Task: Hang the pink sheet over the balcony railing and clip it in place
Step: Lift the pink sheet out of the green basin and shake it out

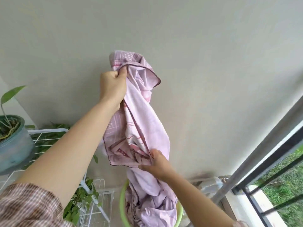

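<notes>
Lifting stage, I'd say; my left hand (113, 86) is fisted round the top of the pink sheet (144, 122), held high; right hand (157, 164) pinches a hem lower down; the tail's bunched in the green basin (122, 199). Next I need to find an edge, spread it, swing it right over the railing (262, 148); no clips visible. Plant pot (14, 145) and wire rack (47, 131) crowd the left.

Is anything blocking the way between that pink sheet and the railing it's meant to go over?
Nothing visible does. The left hand and right hand hold the pink sheet up in open air beside the railing. Its lower end lies bunched in the green basin and would need lifting clear.
</notes>
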Tool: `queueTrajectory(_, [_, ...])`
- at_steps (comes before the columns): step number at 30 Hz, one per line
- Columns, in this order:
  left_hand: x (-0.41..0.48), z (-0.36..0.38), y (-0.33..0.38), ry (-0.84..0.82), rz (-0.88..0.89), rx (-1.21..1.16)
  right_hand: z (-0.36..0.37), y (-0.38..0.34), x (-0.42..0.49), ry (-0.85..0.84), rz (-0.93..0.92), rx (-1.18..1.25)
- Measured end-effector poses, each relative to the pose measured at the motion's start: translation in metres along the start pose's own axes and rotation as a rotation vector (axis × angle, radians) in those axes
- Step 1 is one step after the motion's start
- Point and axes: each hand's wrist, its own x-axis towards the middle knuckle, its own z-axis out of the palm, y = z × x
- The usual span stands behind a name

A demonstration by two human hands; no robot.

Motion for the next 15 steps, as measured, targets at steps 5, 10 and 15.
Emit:
queueTrajectory(5, [0.017,-0.018,0.01,0.111,0.093,-0.081,-0.016,0.05,0.018,-0.08,0.272,-0.276])
queueTrajectory(10, [0.036,-0.049,-0.006,0.18,0.093,0.129,-0.146,-0.004,0.037,0.21,0.133,0.073])
queueTrajectory(15, [0.01,-0.035,-0.001,-0.238,0.107,0.123,-0.228,-0.13,0.014,0.453,-0.399,0.706])
